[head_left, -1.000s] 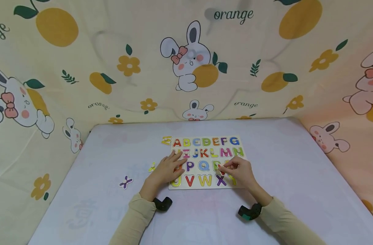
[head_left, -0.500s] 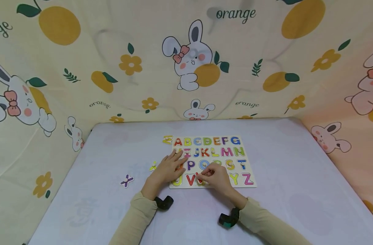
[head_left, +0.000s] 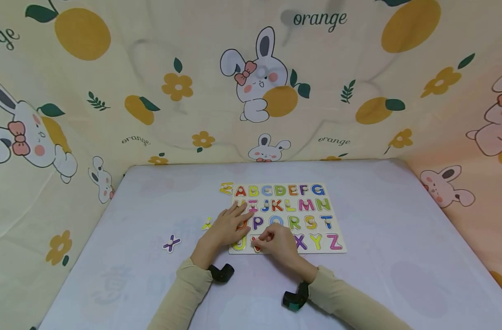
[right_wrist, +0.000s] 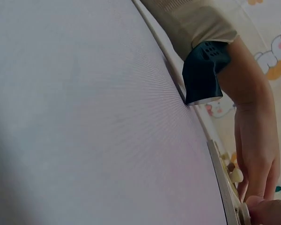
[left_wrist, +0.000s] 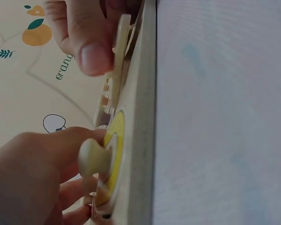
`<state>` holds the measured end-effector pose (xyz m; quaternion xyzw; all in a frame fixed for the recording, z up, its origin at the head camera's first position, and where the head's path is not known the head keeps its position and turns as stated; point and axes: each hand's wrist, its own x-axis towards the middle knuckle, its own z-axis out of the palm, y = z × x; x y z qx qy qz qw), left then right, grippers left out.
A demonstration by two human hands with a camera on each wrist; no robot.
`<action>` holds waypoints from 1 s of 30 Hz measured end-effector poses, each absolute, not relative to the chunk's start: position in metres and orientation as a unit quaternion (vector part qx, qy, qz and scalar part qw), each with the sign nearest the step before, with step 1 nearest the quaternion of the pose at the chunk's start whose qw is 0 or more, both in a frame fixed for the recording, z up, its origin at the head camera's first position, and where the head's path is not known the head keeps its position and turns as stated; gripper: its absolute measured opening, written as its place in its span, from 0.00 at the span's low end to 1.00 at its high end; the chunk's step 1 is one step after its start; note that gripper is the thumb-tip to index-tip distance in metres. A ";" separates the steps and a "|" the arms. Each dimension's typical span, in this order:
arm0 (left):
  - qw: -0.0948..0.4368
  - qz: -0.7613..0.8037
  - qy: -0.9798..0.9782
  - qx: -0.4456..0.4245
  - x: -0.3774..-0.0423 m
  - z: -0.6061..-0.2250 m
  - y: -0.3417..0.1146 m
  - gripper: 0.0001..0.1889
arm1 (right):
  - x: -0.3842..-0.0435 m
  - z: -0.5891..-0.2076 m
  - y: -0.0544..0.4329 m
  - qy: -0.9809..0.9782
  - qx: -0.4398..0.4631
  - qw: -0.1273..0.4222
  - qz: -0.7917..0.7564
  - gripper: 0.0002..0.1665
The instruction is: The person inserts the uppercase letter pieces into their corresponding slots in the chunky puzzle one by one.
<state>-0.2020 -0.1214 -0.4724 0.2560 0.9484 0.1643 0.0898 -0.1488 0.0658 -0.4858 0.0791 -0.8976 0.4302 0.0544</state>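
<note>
A wooden alphabet puzzle board [head_left: 334,230] with knobbed letters lies on the table. My left hand [head_left: 223,227] rests on its left side with fingers spread, partly covering the H and O. In the left wrist view, the knobbed yellow U [left_wrist: 114,164] sits beside that hand. My right hand [head_left: 279,245] pinches a red V letter piece [head_left: 256,244] over the V place in the bottom row, hiding the W place. The left wrist view has this letter piece [left_wrist: 119,61] tilted on edge against the board.
Left of the board lie a loose purple X piece [head_left: 172,243] and a yellow Y piece [head_left: 207,223], partly behind my left hand. A yellow zigzag letter piece [head_left: 226,188] touches the board's upper left corner. A printed cloth [head_left: 209,91] hangs behind the table [head_left: 370,192].
My right hand has moved left along the bottom row with the red V piece, from near the R and X to the V place. My left hand stays on the board.
</note>
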 end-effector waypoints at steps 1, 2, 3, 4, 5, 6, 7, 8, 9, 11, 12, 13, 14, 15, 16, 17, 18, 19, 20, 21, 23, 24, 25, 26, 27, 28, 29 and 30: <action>0.089 0.165 0.948 0.257 -0.202 -0.472 -0.121 0.27 | -0.149 -0.486 0.065 -0.901 0.077 0.056 0.424 0.12; 0.088 0.165 0.948 0.258 -0.202 -0.472 -0.121 0.27 | -0.149 -0.487 0.065 -0.904 0.077 0.058 0.417 0.12; 0.087 0.166 0.947 0.260 -0.202 -0.472 -0.122 0.27 | -0.150 -0.487 0.065 -0.907 0.074 0.057 0.411 0.12; 0.084 0.168 0.947 0.261 -0.202 -0.472 -0.122 0.27 | -0.150 -0.487 0.064 -0.909 0.070 0.055 0.408 0.12; 0.081 0.170 0.946 0.263 -0.201 -0.472 -0.122 0.26 | -0.150 -0.487 0.064 -0.910 0.068 0.052 0.405 0.12; 0.080 0.171 0.946 0.263 -0.201 -0.472 -0.122 0.26 | -0.151 -0.487 0.064 -0.911 0.065 0.048 0.404 0.12; 0.081 0.169 0.946 0.264 -0.201 -0.472 -0.122 0.26 | -0.151 -0.486 0.064 -0.912 0.065 0.045 0.403 0.12; 0.077 0.172 0.945 0.266 -0.201 -0.472 -0.122 0.26 | -0.151 -0.485 0.064 -0.912 0.066 0.043 0.402 0.12; 0.072 0.173 0.945 0.267 -0.201 -0.472 -0.122 0.26 | -0.151 -0.484 0.064 -0.912 0.065 0.038 0.403 0.12; 0.068 0.177 0.944 0.270 -0.201 -0.473 -0.122 0.26 | -0.151 -0.483 0.065 -0.912 0.066 0.028 0.404 0.11; 0.062 0.173 0.944 0.273 -0.201 -0.473 -0.122 0.26 | -0.151 -0.482 0.065 -0.911 0.068 0.024 0.406 0.11; 0.059 0.173 0.944 0.274 -0.201 -0.473 -0.122 0.26 | -0.150 -0.482 0.066 -0.911 0.071 0.021 0.407 0.10; 0.057 0.176 0.944 0.274 -0.200 -0.474 -0.122 0.26 | -0.150 -0.481 0.066 -0.910 0.073 0.016 0.408 0.10; 0.058 0.176 0.944 0.274 -0.201 -0.474 -0.122 0.26 | -0.150 -0.481 0.067 -0.909 0.075 0.010 0.410 0.09; 0.060 0.176 0.944 0.273 -0.201 -0.475 -0.122 0.26 | -0.150 -0.481 0.068 -0.908 0.077 0.005 0.411 0.08; 0.062 0.173 0.945 0.272 -0.201 -0.475 -0.122 0.26 | -0.150 -0.481 0.069 -0.908 0.081 0.003 0.412 0.08; 0.065 0.170 0.946 0.270 -0.202 -0.475 -0.122 0.26 | -0.150 -0.481 0.069 -0.908 0.084 0.001 0.411 0.08; 0.070 0.173 0.946 0.267 -0.202 -0.475 -0.122 0.26 | -0.150 -0.481 0.070 -0.908 0.087 0.001 0.411 0.08; 0.075 0.171 0.946 0.264 -0.203 -0.476 -0.122 0.26 | -0.151 -0.481 0.070 -0.908 0.087 -0.001 0.410 0.07; 0.078 0.168 0.947 0.263 -0.203 -0.476 -0.122 0.26 | -0.151 -0.481 0.070 -0.909 0.085 0.000 0.408 0.07; 0.081 0.165 0.948 0.261 -0.204 -0.476 -0.122 0.26 | -0.153 -0.482 0.069 -0.912 0.085 0.003 0.401 0.07; 0.080 0.165 0.948 0.261 -0.204 -0.476 -0.122 0.26 | -0.153 -0.482 0.068 -0.914 0.083 0.005 0.397 0.07; 0.079 0.167 0.947 0.261 -0.204 -0.476 -0.122 0.26 | -0.154 -0.482 0.067 -0.915 0.081 0.004 0.395 0.07; 0.080 0.166 0.948 0.261 -0.204 -0.476 -0.122 0.26 | -0.154 -0.482 0.066 -0.917 0.078 0.003 0.391 0.08; 0.079 0.165 0.948 0.262 -0.204 -0.476 -0.122 0.26 | -0.154 -0.482 0.066 -0.918 0.077 0.003 0.388 0.08; 0.078 0.166 0.947 0.263 -0.204 -0.476 -0.122 0.26 | -0.154 -0.481 0.065 -0.919 0.076 0.002 0.387 0.08; 0.076 0.168 0.947 0.264 -0.203 -0.475 -0.122 0.26 | -0.155 -0.481 0.065 -0.920 0.074 0.000 0.386 0.09; 0.077 0.169 0.946 0.264 -0.203 -0.474 -0.122 0.26 | -0.155 -0.480 0.065 -0.920 0.074 -0.001 0.385 0.09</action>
